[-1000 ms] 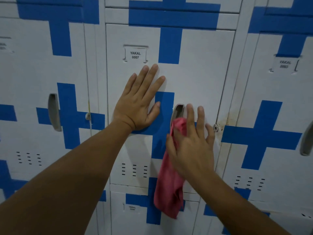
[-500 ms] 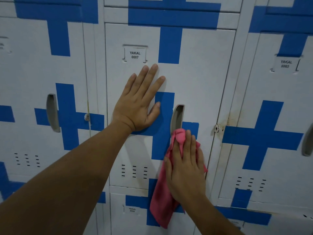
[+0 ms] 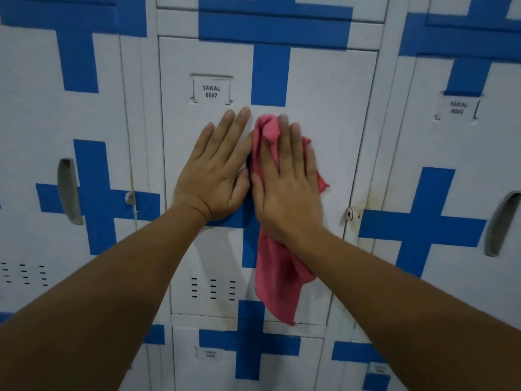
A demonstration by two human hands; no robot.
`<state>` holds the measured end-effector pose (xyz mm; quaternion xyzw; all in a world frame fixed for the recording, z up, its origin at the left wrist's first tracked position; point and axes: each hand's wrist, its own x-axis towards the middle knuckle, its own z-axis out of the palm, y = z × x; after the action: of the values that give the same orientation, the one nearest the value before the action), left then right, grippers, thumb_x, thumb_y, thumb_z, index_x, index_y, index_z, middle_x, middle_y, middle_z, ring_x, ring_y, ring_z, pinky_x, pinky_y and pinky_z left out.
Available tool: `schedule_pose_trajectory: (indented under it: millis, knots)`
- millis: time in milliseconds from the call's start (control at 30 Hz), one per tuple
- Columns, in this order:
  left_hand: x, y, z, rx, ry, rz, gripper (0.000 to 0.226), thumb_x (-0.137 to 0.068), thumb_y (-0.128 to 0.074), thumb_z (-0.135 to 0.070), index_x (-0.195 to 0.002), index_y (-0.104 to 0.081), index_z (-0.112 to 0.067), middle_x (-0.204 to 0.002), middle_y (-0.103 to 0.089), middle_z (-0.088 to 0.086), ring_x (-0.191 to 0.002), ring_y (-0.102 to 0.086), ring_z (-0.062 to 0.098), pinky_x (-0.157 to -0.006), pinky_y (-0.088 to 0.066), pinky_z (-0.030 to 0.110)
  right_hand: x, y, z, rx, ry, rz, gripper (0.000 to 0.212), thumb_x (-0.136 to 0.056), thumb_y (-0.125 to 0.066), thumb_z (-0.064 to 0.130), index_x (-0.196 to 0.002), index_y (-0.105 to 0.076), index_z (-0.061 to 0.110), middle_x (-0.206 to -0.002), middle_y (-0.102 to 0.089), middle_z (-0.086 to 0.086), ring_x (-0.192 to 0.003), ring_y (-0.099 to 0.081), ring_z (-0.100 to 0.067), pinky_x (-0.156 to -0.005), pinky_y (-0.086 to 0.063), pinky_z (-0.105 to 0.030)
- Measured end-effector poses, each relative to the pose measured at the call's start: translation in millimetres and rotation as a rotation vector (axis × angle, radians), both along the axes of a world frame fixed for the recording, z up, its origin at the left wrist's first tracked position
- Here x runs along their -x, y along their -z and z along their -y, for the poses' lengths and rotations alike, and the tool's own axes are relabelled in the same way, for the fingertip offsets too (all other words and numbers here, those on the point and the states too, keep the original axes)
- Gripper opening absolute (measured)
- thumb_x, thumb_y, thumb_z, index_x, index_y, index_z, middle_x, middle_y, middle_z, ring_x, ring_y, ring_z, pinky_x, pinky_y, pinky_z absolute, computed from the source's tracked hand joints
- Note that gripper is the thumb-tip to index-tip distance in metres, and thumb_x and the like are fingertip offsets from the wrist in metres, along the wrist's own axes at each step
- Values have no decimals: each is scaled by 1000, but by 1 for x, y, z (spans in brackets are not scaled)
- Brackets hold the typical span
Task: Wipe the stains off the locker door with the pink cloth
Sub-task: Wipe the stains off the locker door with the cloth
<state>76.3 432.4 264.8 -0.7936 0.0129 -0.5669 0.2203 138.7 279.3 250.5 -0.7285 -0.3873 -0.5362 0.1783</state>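
Note:
The white locker door (image 3: 324,88) labelled YAKAL 0007 fills the middle of the head view, painted with blue crosses. My left hand (image 3: 217,170) lies flat on it with fingers spread, just under the label. My right hand (image 3: 287,187) presses the pink cloth (image 3: 277,280) flat against the door right beside the left hand. The cloth's top pokes out above my fingertips and its tail hangs down below my wrist. The door's recessed handle is hidden behind my right hand and the cloth.
Brownish stains (image 3: 372,193) mark the frame by the latch (image 3: 349,213) on the door's right edge. Neighbouring lockers with grey recessed handles (image 3: 69,190) stand left and right. Vent slots (image 3: 212,287) sit low on the door, with another locker (image 3: 248,359) beneath.
My right hand has slid the pink cloth up the door from below the handle to beside my left hand, now covering the handle. The left hand has stayed pressed in place.

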Motion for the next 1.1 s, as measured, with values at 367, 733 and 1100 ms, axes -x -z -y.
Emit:
schedule_pose_trajectory:
  millis: [367,733,1100]
  knots:
    - [1,0,2,-12,39,33,64,-96,-36,-20,-158,-29,-7,-165,-23,19,-155,-18,34,-127,-14,50,-10,-14,18,-246,60,-120,62,-105,-30,29,-158,-8,7,-165,0,-19,-153,4,-32,-123,-2,-50]
    - [3,1,3,42,64,19,67,-92,-35,-17,-157,-29,-3,-165,-23,18,-155,-18,34,-128,-11,46,-19,-14,24,-164,95,-93,64,-106,-30,36,-159,-2,13,-166,1,-16,-153,5,-30,-123,2,-50]
    - [3,0,2,50,74,7,66,-94,-37,-18,-157,-27,-4,-166,-20,17,-156,-16,32,-129,-10,44,-22,6,35,182,120,112,67,-105,-33,43,-159,-2,19,-165,7,-8,-152,11,-24,-122,6,-46]
